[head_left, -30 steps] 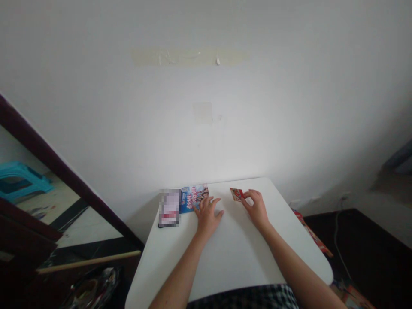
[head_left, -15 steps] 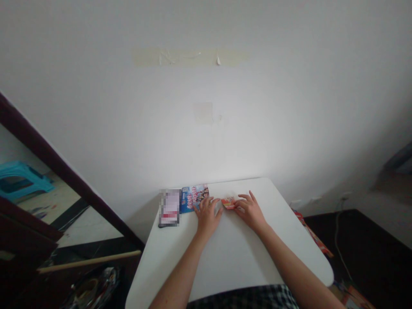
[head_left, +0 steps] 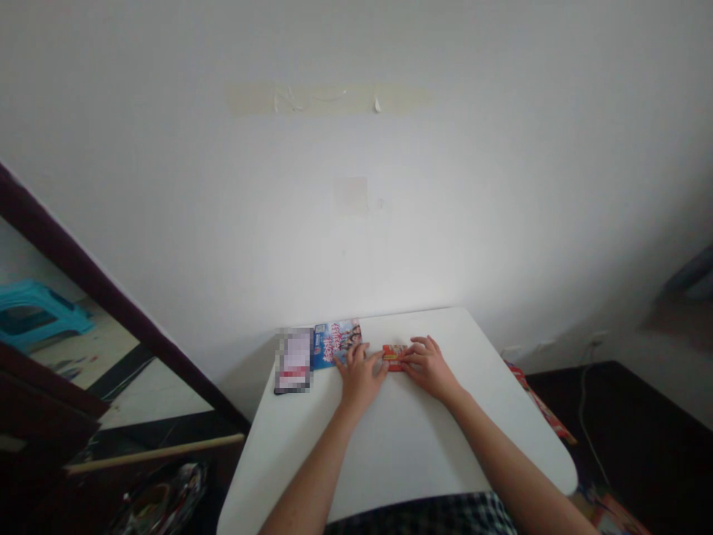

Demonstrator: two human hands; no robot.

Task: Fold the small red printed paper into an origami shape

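A small red card (head_left: 394, 349) with yellowish and pale print lies low over the white table, between my two hands. My left hand (head_left: 359, 377) has its thumb and index finger at the card's left edge, while its other fingers rest by the blue booklet. On the other side, my right hand (head_left: 430, 369) pinches the card's right edge, covering that end. The blue booklet (head_left: 324, 351), with pink and white lettering and pictured people, lies flat behind my left hand, which hides its lower right corner. Whether the card is folded, I cannot tell.
A phone-like dark-edged object (head_left: 294, 360), blurred out, lies left of the booklet. The white table (head_left: 412, 446) stands against a pale wall (head_left: 356, 253). At the left are a mirror frame (head_left: 111, 279) and a wooden stick (head_left: 156, 453); a cable (head_left: 584, 409) hangs at the right.
The red card has turned from tilted to nearly square and flatter, showing more of its printed face. My right hand has lowered slightly; my left has shifted right to the card's edge.
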